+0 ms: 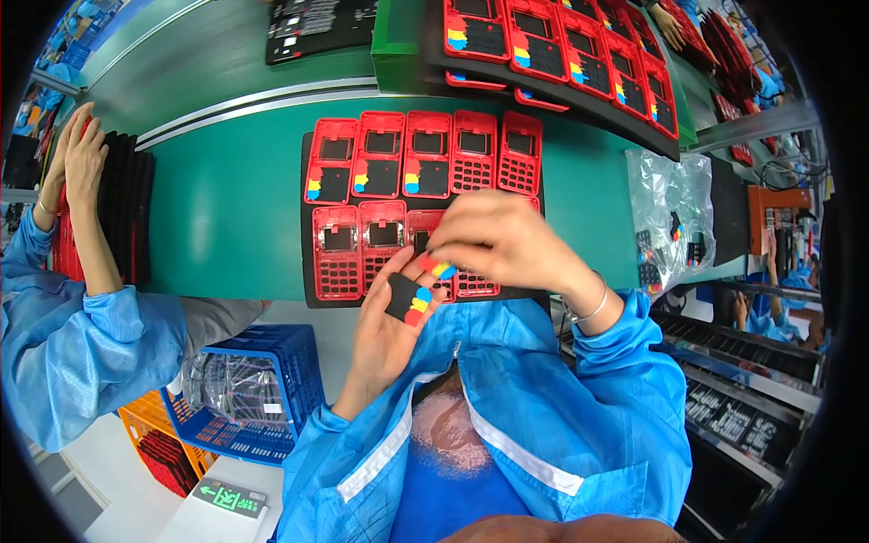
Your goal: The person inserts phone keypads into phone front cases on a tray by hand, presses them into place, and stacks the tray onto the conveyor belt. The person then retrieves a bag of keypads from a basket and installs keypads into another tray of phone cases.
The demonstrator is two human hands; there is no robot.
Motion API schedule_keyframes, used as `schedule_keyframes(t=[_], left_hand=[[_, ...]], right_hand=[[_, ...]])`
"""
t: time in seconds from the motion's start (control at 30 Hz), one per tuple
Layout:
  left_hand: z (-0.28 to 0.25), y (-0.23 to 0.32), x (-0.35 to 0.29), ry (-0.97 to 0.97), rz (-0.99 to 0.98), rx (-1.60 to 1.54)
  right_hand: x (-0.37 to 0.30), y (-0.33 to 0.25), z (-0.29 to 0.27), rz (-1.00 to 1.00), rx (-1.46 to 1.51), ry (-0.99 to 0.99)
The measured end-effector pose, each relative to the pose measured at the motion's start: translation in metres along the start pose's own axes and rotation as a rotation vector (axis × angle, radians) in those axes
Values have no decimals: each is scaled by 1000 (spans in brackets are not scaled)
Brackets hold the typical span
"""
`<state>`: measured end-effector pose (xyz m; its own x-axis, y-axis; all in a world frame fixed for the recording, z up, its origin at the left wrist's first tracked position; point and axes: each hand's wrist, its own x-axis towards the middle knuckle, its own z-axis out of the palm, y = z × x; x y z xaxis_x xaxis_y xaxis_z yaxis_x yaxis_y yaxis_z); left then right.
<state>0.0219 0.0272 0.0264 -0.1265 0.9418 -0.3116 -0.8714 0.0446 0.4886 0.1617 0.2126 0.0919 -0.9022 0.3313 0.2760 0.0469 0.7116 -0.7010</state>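
Observation:
My left hand (378, 339) is palm up, with a black rubber keypad (401, 300) edged in blue, yellow and red keys held under its thumb. Just above its fingers, my right hand (507, 237) pinches a second keypad piece (438, 269) showing red, yellow and blue; that hand is slightly blurred. Beneath both hands lies a black tray (309, 244) bearing two rows of red handset housings (335, 288). Three housings at the back left hold keypads (426, 179); the others visible show bare key holes. My hands hide part of the front row.
A black board (625, 113) of red housings overhangs a green bin (396, 54) at the back. Right of the tray lies a clear plastic bag (672, 213) with keypads. A co-worker's hands (83, 163) are beside stacked black trays (127, 213); a blue crate (299, 362) stands below.

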Motion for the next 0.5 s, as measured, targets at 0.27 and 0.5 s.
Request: schedule_keyframes(t=[0.27, 0.5], left_hand=[[-8, -7, 8, -18, -19, -165], [-6, -10, 8, -3, -15, -202]], right_hand=[[-17, 70, 7, 569, 91, 607], [-17, 86, 23, 417, -530, 549]])
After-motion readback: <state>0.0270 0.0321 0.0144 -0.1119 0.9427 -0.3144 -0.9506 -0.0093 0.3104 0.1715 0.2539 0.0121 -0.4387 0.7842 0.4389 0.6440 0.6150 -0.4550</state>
